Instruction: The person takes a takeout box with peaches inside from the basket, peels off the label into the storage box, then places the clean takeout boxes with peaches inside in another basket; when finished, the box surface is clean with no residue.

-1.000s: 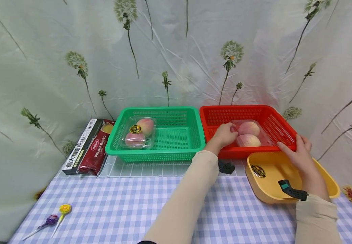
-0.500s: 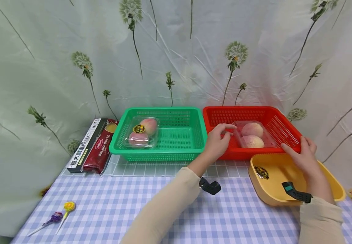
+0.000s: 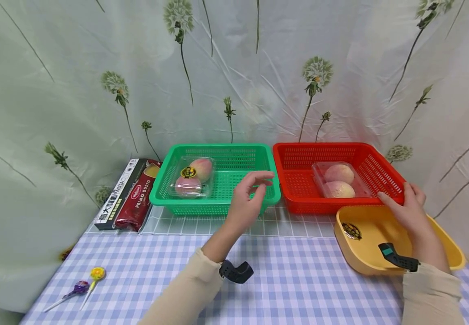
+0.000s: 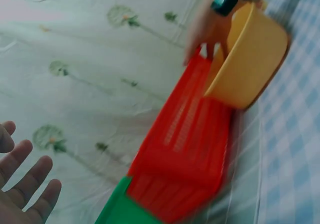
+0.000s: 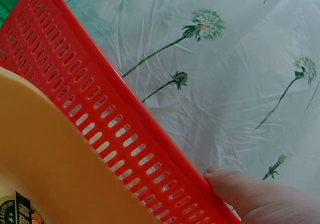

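My left hand (image 3: 245, 201) is raised in front of the green basket (image 3: 201, 207), fingers loosely bent and holding nothing. In the left wrist view its fingers (image 4: 37, 184) are spread apart. At the right front corner of the red basket (image 3: 319, 205), my right hand (image 3: 409, 214) grips the rim, with the thumb (image 5: 230, 184) against it in the right wrist view. A clear pack of two peaches (image 3: 339, 181) lies inside the red basket. The green basket has another clear pack of two peaches (image 3: 193, 177), with a black-and-yellow sticker, on its left side.
Below my right hand stands a yellow tub (image 3: 360, 261) with a round black-and-gold sticker (image 3: 352, 230) inside. A pasta box (image 3: 116, 194) and a red pasta bag (image 3: 136, 201) lie left of the green basket. Two lollipops, one purple (image 3: 81, 287), one yellow (image 3: 98, 273), lie front left.
My left hand has let go of the peach pack in the red basket and moved left and back toward me, across the green basket's front. The right hand has stayed on the red rim.
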`<state>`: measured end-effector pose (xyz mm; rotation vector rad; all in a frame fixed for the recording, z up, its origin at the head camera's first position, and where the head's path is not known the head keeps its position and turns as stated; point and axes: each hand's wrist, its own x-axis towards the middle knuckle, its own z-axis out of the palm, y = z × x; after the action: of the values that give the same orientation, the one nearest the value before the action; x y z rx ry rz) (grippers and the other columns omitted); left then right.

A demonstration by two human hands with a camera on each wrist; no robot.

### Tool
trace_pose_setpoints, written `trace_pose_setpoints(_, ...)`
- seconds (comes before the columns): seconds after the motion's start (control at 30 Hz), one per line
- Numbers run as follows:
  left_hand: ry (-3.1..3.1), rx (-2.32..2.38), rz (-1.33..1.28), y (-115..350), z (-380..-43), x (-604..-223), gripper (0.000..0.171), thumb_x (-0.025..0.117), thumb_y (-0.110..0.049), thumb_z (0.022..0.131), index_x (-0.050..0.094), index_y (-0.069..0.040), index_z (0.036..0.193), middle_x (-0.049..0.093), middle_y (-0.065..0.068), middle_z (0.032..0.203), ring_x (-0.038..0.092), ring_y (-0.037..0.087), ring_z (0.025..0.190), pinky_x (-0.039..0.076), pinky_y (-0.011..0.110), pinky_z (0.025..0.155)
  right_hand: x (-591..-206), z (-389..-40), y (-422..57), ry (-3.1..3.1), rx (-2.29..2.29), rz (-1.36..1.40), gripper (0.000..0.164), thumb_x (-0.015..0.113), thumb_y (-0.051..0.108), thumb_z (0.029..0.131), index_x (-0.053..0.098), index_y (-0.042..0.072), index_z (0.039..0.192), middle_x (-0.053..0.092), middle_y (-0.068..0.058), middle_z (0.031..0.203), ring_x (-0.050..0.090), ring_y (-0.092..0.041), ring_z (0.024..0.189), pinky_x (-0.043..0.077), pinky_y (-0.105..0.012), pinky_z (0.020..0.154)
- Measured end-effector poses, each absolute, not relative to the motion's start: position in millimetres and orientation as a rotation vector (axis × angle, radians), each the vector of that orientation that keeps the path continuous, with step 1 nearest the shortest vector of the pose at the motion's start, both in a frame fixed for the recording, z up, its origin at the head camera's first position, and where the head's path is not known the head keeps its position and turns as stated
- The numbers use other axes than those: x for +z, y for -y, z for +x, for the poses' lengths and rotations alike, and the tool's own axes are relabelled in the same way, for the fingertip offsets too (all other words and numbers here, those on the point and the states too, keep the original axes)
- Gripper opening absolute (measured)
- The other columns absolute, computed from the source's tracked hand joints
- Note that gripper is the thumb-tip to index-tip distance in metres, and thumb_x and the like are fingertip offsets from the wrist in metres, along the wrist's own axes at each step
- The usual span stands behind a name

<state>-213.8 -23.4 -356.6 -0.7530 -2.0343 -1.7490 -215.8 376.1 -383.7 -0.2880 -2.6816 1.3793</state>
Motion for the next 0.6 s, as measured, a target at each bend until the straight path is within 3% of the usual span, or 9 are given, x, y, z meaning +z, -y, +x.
trace_pose_setpoints(0.6,2.144,-1.461,-0.415,138,-223,-362,0.033,0.053,-0.002,0.099,0.061,-0.009,0.130,0.058,0.013,0.134,0.060,0.031,0.119,0.050,0.050,0.099,-383,-214,-376,2.698,1.349,-0.282,0.092,0.043,0.047,0.101,-0.010,-0.004,0.156,-0.024,-0.030,0.158,-0.003,-0.062,0.142,0.013,-0.074,0.115)
